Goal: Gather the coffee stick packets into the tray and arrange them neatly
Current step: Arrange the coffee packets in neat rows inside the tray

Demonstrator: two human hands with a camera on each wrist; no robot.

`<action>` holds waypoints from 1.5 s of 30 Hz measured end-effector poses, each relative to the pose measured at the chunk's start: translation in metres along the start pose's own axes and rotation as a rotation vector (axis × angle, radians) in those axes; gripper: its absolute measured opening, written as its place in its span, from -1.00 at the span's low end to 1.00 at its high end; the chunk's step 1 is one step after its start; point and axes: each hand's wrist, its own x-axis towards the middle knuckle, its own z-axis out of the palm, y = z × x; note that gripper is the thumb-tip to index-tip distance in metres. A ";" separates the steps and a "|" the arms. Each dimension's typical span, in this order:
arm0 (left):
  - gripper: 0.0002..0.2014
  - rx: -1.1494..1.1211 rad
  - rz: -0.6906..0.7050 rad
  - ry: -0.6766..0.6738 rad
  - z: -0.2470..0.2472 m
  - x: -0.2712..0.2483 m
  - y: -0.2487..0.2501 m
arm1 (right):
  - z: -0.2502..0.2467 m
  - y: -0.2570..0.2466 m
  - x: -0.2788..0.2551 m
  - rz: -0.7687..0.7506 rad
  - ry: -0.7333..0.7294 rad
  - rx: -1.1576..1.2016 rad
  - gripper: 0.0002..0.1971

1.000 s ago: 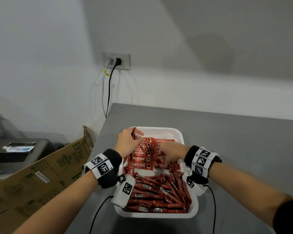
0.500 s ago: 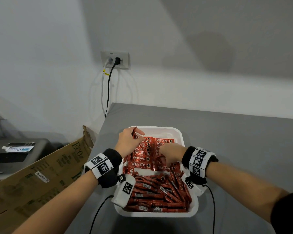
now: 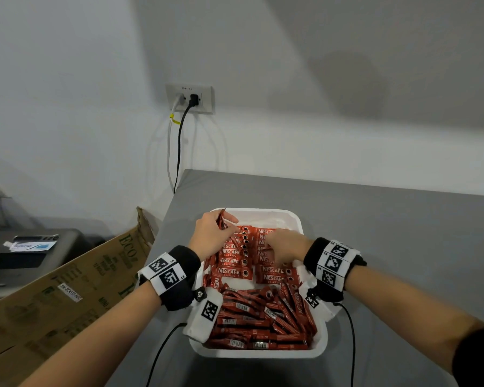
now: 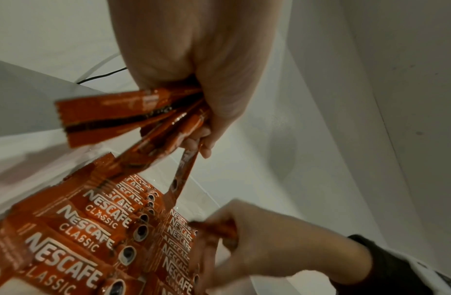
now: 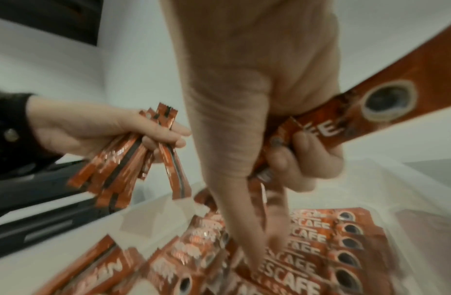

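Note:
A white tray (image 3: 296,219) sits on the grey table and holds red coffee stick packets. Two neat overlapping rows (image 3: 236,261) fill its far half; a loose heap (image 3: 263,317) fills the near half. My left hand (image 3: 211,233) hovers over the tray's far left corner and grips a bundle of several packets (image 4: 133,117), also seen as the bundle (image 5: 123,165) in the right wrist view. My right hand (image 3: 284,244) is over the right row, curled round a packet (image 5: 386,105), with its index finger (image 5: 247,229) pressing down on the arranged packets.
An open cardboard box (image 3: 67,289) stands left of the table (image 3: 389,233). A wall socket with two cables (image 3: 190,99) is behind the tray. A dark device (image 3: 25,247) sits at far left. Wrist camera cables trail off the table's near edge.
My right hand has moved slightly farther up the right row of packets. My left hand stays in place with its bundle.

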 end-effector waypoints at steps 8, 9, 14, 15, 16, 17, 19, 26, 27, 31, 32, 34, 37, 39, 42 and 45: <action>-0.86 -0.157 0.090 0.034 0.003 0.000 -0.002 | -0.012 -0.022 -0.009 -0.209 0.412 0.701 -0.76; -0.86 -0.185 0.093 0.039 0.003 0.000 -0.002 | -0.011 -0.023 -0.007 -0.218 0.414 0.667 -0.78; -0.97 -0.216 0.096 -0.003 -0.003 -0.003 -0.006 | -0.007 -0.015 -0.002 -0.163 0.391 0.643 -0.84; -0.97 -0.192 0.077 -0.023 -0.003 -0.004 -0.006 | -0.007 -0.015 -0.003 -0.149 0.387 0.649 -0.79; -0.97 -0.169 0.049 -0.035 -0.004 -0.003 -0.007 | -0.006 -0.015 -0.003 -0.140 0.396 0.656 -0.75; -0.98 -0.155 0.023 -0.038 -0.006 -0.002 -0.007 | -0.006 -0.015 -0.004 -0.117 0.407 0.662 -0.76; -0.97 -0.158 0.002 -0.042 -0.009 -0.001 -0.006 | -0.007 -0.013 -0.004 -0.095 0.426 0.672 -0.77; -0.89 -0.172 -0.039 -0.033 -0.012 0.001 -0.007 | -0.007 -0.004 -0.007 -0.104 0.490 0.587 -0.77; -0.83 -0.227 -0.066 -0.036 -0.011 0.000 -0.007 | -0.007 -0.005 -0.008 -0.073 0.585 0.523 -0.83; -0.87 -0.335 -0.103 -0.106 -0.008 -0.003 0.000 | 0.001 -0.012 -0.010 -0.140 0.728 0.316 -0.87; -0.86 -0.297 -0.080 -0.093 -0.008 -0.003 -0.001 | 0.001 -0.011 -0.011 -0.172 0.731 0.324 -0.85; -0.74 -0.232 -0.040 -0.037 -0.011 -0.002 -0.004 | 0.000 -0.007 -0.011 -0.208 0.680 0.434 -0.76; -0.89 -0.180 -0.012 -0.008 -0.014 -0.003 -0.007 | -0.003 -0.002 -0.012 -0.201 0.624 0.669 -0.71; -0.87 -0.163 -0.006 -0.004 -0.013 -0.006 -0.009 | -0.004 -0.002 -0.012 -0.209 0.615 0.722 -0.89; -0.87 -0.166 -0.020 0.008 -0.014 -0.007 -0.012 | -0.005 -0.005 -0.011 -0.199 0.527 0.788 -0.97; -0.91 -0.080 -0.043 -0.078 -0.014 -0.007 -0.016 | -0.005 -0.006 -0.007 -0.158 0.367 0.736 -0.93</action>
